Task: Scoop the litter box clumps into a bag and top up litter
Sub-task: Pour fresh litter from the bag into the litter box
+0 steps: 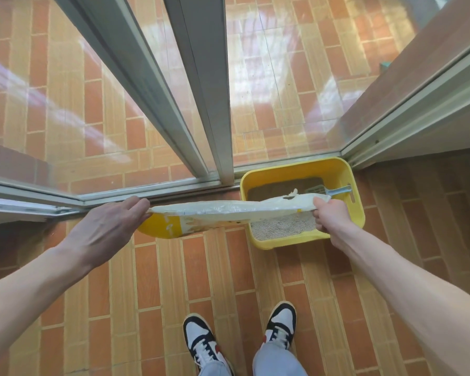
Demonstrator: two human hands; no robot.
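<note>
Both hands grip litter bag (228, 210) ends: left hand (106, 226), right hand (329, 213)

brick-patterned orange tile floor (174, 280) meets pale sliding glass doors (196, 77) reflecting daylight.

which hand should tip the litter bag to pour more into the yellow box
Left. The left hand holds the white-and-yellow plastic litter bag's far end; the right hand grips its torn end above the yellow plastic litter box.
</note>
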